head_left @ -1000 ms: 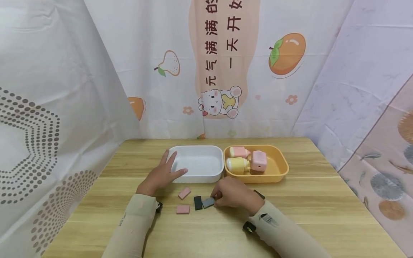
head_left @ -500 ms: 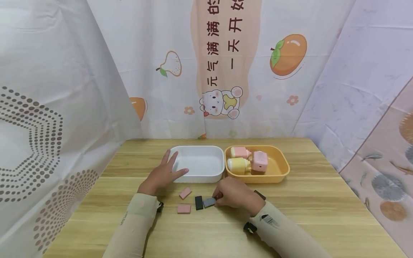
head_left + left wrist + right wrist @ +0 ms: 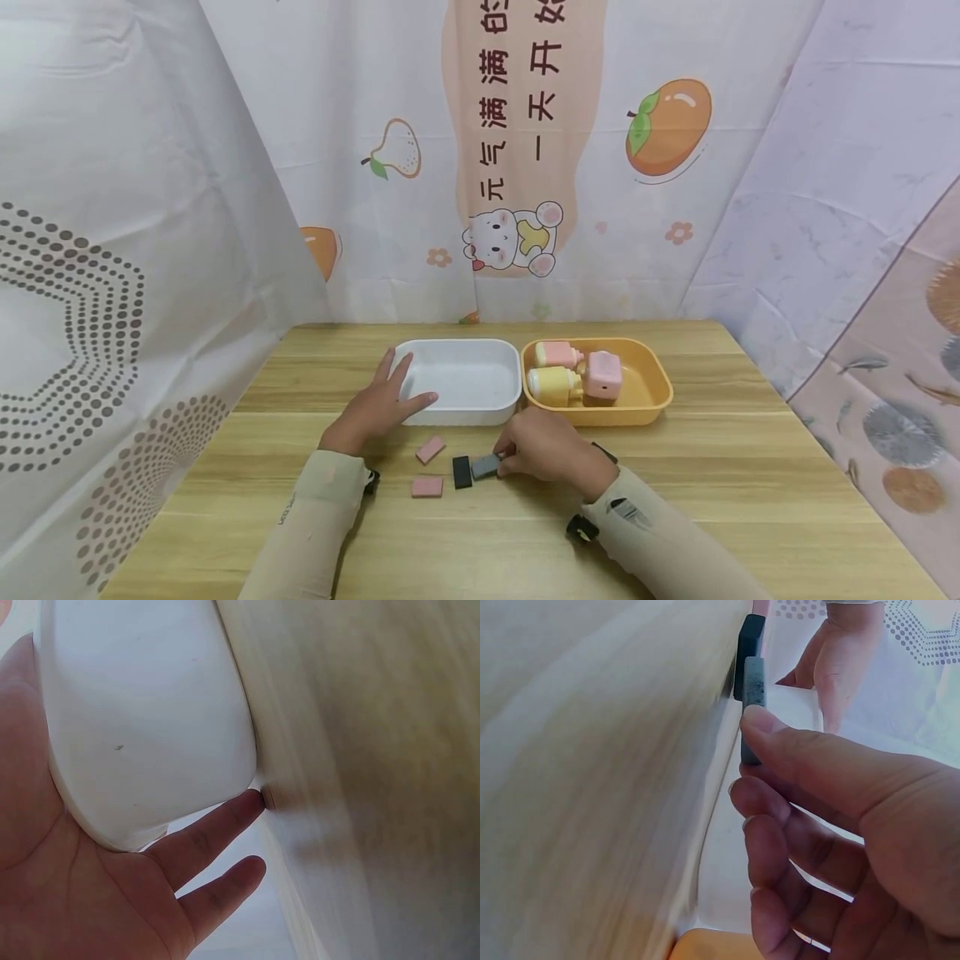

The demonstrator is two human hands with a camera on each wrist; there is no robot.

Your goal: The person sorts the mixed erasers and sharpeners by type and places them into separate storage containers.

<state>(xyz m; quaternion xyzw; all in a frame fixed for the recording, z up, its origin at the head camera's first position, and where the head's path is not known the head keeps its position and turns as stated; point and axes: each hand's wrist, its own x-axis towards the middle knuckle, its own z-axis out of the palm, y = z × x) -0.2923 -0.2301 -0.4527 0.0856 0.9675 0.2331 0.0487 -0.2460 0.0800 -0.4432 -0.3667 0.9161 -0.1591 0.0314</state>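
In the head view my right hand (image 3: 542, 446) pinches a small grey rectangular block (image 3: 486, 466) between thumb and forefinger. The right wrist view shows the thumb lying along the grey block (image 3: 754, 690), with the other fingers curled beneath. A black block (image 3: 462, 472) is right beside it on the left. Two pink blocks, an angled one (image 3: 431, 450) and a straight one (image 3: 427, 487), lie further left. My left hand (image 3: 375, 408) rests with spread fingers on the left end of a white tray (image 3: 457, 416). In the left wrist view, its palm and fingers touch the tray (image 3: 150, 712).
An orange tray (image 3: 652, 408) touches the white one on the right. Inside it are a yellow bottle-shaped piece (image 3: 551, 386), a pink bottle-shaped piece (image 3: 555, 354) and a pink cube-like piece (image 3: 603, 375). A printed curtain (image 3: 420, 292) hangs behind the wooden table (image 3: 450, 550).
The grey block has shifted slightly away from me and its near side shows more, with the right hand still pinching it. The left hand and the other blocks stay put.
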